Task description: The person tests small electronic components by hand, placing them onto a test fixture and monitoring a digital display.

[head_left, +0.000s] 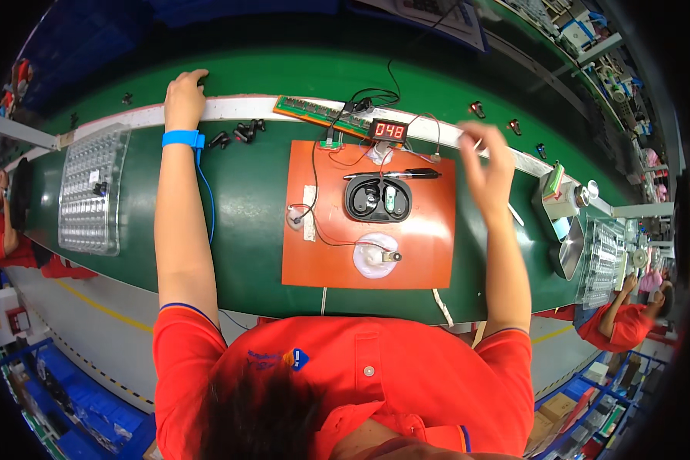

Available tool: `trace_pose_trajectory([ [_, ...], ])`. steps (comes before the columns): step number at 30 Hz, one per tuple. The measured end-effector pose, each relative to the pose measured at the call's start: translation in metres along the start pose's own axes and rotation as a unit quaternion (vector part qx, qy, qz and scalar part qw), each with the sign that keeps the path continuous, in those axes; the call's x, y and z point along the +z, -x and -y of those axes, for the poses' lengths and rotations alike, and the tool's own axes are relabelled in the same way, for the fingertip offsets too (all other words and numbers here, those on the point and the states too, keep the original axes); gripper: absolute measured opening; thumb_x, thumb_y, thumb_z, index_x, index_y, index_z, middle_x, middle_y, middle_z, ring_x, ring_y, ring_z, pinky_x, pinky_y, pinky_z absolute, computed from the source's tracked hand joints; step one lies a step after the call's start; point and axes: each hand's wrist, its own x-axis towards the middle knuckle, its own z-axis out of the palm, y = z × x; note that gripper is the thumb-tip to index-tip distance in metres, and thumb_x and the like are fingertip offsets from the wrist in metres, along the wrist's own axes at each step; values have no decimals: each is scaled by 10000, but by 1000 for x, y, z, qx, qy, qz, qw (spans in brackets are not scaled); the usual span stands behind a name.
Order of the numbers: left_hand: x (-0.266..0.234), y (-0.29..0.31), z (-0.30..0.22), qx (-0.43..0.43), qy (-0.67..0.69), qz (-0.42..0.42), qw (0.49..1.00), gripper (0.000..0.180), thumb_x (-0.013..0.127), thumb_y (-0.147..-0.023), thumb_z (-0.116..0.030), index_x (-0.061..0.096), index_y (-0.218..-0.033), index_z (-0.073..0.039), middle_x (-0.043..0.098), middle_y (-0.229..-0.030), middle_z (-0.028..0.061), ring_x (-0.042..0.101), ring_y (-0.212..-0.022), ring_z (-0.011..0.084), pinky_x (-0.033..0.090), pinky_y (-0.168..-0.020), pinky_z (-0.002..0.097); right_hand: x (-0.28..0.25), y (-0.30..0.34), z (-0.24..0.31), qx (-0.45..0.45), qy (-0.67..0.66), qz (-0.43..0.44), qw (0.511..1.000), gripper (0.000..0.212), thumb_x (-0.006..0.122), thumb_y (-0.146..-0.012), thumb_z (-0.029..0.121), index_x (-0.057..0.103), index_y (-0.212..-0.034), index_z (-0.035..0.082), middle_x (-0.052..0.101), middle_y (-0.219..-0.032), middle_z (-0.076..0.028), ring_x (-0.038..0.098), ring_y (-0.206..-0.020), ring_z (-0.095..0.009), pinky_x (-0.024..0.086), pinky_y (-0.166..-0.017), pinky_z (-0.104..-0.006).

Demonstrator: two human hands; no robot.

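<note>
My left hand [185, 98], with a blue wrist strap [182, 139], reaches over the white rail at the back left. Its fingers are curled together around a small dark thing, too hidden to name. My right hand [491, 169] is raised to the right of the orange mat [307, 264], blurred, its thumb and fingers apart. On the mat lies an open black earbud case [377, 199], its left hollow dark and its right one showing a pale green piece. Just behind the case is a black pen [406, 174]. In front sits a round white pad [374, 261] with a small wired metal part.
A red-digit meter [389, 131] and a long circuit board [314, 114] stand behind the mat with loose wires. Black earbuds [245, 132] lie near my left forearm. Clear plastic trays [92, 192] flank both sides. A metal bin [566, 249] holds bottles at right.
</note>
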Motion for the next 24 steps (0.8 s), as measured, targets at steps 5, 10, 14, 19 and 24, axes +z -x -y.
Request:
trace_pose_trajectory([
  [5, -13, -2, -22, -19, -8, -7, 1000, 266, 691, -833, -74, 703, -1098, -101, 695, -1120, 122, 675, -961, 300, 536, -852, 378, 10, 42, 67, -137, 51, 133, 980, 414, 789, -733, 172, 675, -1109, 43, 642, -997, -93, 580, -887, -280, 439, -777, -380],
  [10, -45, -4, -62, 23, 206, 21, 978, 267, 738, -806, -103, 694, -1067, -68, 725, -978, 92, 707, -854, 235, 555, -773, 331, 23, 47, 80, -70, 42, 154, 985, 417, 814, -711, 179, 643, -1068, 47, 618, -979, -92, 561, -862, -269, 426, -764, -390],
  [14, -79, 21, -150, 67, 415, 139, 897, 239, 743, -799, -122, 681, -1017, -45, 719, -880, 60, 702, -762, 142, 553, -666, 279, 27, 47, 81, 35, 11, 181, 983, 367, 806, -719, 129, 608, -1014, 37, 612, -943, -94, 557, -833, -253, 435, -727, -384],
  [19, -102, 81, -227, 109, 583, 346, 727, 187, 705, -860, -113, 647, -1031, -65, 663, -798, 24, 632, -676, 57, 498, -600, 200, 18, 59, 81, 46, -124, 143, 981, 295, 762, -741, 33, 593, -983, 21, 618, -899, -108, 579, -789, -250, 467, -707, -355],
  [24, -95, 114, -248, 219, 495, 307, 783, 144, 688, -850, -131, 653, -962, -48, 642, -701, 65, 639, -617, 132, 498, -561, 271, -5, 87, 78, -48, -160, 165, 972, 261, 734, -737, -36, 615, -964, 13, 640, -879, -125, 612, -769, -268, 491, -728, -346],
])
